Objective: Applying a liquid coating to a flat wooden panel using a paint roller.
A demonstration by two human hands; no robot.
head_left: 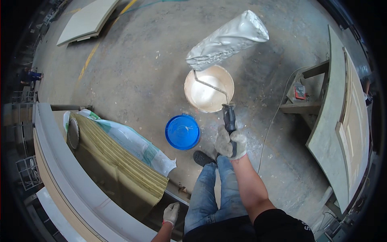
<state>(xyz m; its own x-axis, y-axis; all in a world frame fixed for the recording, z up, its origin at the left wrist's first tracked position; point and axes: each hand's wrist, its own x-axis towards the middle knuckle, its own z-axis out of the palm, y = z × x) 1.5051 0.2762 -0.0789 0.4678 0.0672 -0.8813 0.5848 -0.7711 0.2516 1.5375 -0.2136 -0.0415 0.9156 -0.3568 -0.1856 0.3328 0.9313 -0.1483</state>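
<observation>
the bare right forearm [252, 183] slants up and slightly left from a short black sleeve [280, 226], reaching forward. the right hand [231, 142], in a pale knitted work glove, is closed around the black handle [229, 117] of a large paint roller, thumb and fingers wrapped about its lower part. from the handle a thin, bent metal rod [211, 86] runs up and left to the thick cylindrical roller sleeve [227, 41], which is coated in glossy white paint and lies beyond the hand, tilted with its right end higher in view. the sleeve's lower left end overlaps the far rim of a round cream plastic bucket [188, 92] with white paint inside; whether they touch cannot be told. the rod crosses the bucket's opening in view. the left hand [171, 213], gloved alike, is low beside the person's left thigh, near a ribbed olive-yellow stack of slabs [139, 179]; whether its fingers grip anything cannot be told. a round blue plastic lid [177, 139] lies near the bucket.
</observation>
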